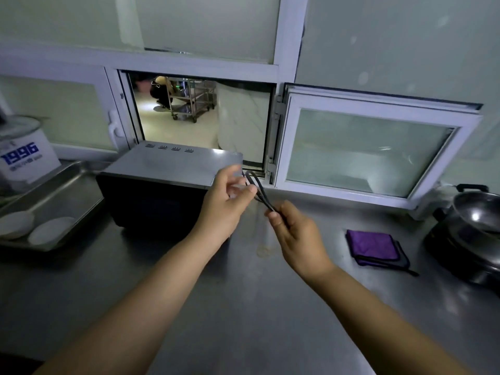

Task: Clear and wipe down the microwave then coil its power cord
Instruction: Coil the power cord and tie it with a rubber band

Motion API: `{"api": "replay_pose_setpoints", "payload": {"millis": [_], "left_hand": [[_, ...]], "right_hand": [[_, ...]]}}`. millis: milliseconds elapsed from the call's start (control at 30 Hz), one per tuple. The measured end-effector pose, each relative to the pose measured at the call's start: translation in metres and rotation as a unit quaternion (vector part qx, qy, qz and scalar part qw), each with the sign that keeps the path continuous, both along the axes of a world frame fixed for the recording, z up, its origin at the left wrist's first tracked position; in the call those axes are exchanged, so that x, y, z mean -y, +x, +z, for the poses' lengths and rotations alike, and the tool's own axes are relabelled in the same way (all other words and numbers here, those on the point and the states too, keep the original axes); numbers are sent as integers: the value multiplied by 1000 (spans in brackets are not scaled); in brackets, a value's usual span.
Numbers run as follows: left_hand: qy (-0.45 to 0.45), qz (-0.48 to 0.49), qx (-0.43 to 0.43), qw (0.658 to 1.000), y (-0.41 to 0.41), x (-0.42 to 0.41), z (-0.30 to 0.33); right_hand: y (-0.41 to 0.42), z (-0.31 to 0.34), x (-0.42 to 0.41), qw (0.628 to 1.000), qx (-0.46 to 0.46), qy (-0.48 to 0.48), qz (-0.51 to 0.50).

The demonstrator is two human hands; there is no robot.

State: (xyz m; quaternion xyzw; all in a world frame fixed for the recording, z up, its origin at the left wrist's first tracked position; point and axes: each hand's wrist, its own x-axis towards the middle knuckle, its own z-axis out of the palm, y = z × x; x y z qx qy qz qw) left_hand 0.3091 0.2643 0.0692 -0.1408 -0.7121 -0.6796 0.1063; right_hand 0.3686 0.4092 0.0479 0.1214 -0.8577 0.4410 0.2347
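I see power cord looped right of microwave, long axis slanting back-left. Right hand fingers pinch near end; left hand fingers loosely curled, touching loop, nearer microwave.

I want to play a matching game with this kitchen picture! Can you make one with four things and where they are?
Things:
1. purple cloth
2. power cord
3. white discs
4. wok

Places:
A. in the metal tray
B. far right
C. flat on the counter
D. between the left hand and right hand

Pairs: 1-C, 2-D, 3-A, 4-B
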Motion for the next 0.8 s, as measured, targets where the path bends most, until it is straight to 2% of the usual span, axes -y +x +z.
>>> {"api": "replay_pose_setpoints", "payload": {"millis": [100, 133, 267, 367, 433, 500, 600, 700, 800], "left_hand": [[-109, -54, -145, 982, -7, -8, 11], [-134, -69, -169, 974, -10, -10, 12], [-122, -122, -122, 977, -27, -19, 10], [-106, -136, -76, 982, -38, -24, 5], [-112, -129, -83, 982, -40, -27, 5], [-139, -113, -109, 978, -39, -29, 7], [-206, -83, -138, 965, -40, -27, 11], [-283, -52, -214, 933, -44, -21, 15], [-329, -70, -291, 896, -51, -17, 13]], "right_hand": [[11, 14, -13, 999, -29, 0, -24], [14, 18, -16, 999, -34, -18, -26], [19, 37, -24, 988, -54, -133, -65], [9, 54, -23, 956, -79, -250, -130], [-3, 63, -20, 933, -91, -311, -154], [-17, 66, -15, 932, -82, -313, -164], [-41, 62, -7, 938, -9, -287, -194], [-60, 59, 2, 938, 66, -277, -200], [-75, 57, 9, 933, 101, -282, -201]]}}
